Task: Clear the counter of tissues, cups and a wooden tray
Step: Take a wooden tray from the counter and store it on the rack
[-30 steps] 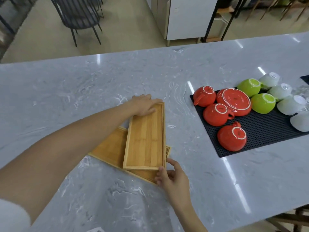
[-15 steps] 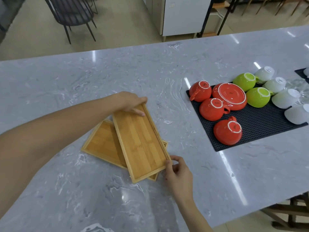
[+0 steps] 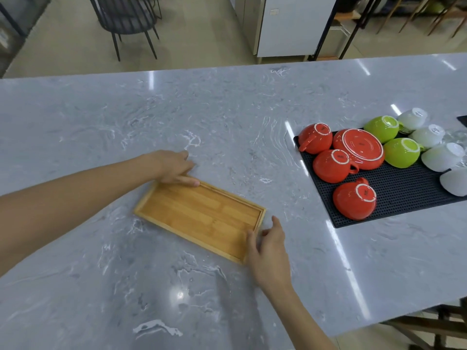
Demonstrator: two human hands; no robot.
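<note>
A wooden tray lies flat and slantwise on the grey marble counter, stacked squarely on a second tray whose edge barely shows beneath. My left hand grips its far left corner, fingers on the rim. My right hand holds the near right end between thumb and fingers. To the right, upside-down cups rest on a black mat: red cups, a red saucer, green cups and white cups. No tissues are in view.
The counter's near edge runs along the lower right, with wooden furniture legs below it. Beyond the far edge stand a dark chair and a white cabinet on the floor.
Both hands turned the upper tray from lengthwise to slantwise until it lined up over the lower tray, which is now almost hidden. The view shifted slightly.
</note>
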